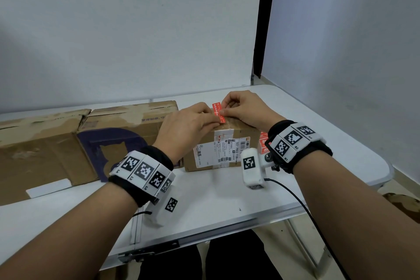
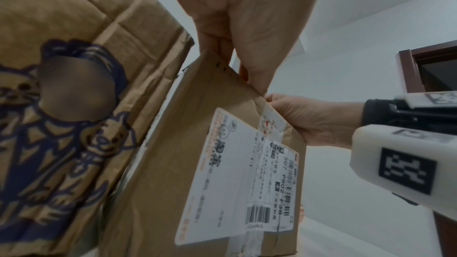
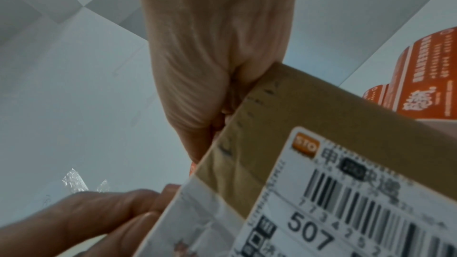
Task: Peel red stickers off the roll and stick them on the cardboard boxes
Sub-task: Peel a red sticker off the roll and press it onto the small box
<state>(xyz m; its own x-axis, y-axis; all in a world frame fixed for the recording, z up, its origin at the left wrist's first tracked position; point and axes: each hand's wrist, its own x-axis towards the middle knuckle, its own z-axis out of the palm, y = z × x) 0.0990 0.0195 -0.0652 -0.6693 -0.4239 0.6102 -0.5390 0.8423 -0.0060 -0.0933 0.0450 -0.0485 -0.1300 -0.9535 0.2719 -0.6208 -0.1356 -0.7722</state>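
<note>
Both my hands on top of the small box [image 1: 218, 148] mid-bench [image 1: 227, 191]; right hand [image 1: 246, 107] pinches the red sticker [image 1: 218, 113] between thumb and forefinger, fingers curled; left hand [image 1: 188, 127] lies flat, straight fingers pressing the sticker's near end onto the box edge; sticker roll [image 1: 263, 142] just right of box, behind my right wrist; big box [image 1: 75, 143] lies left, touching the small one.
</note>
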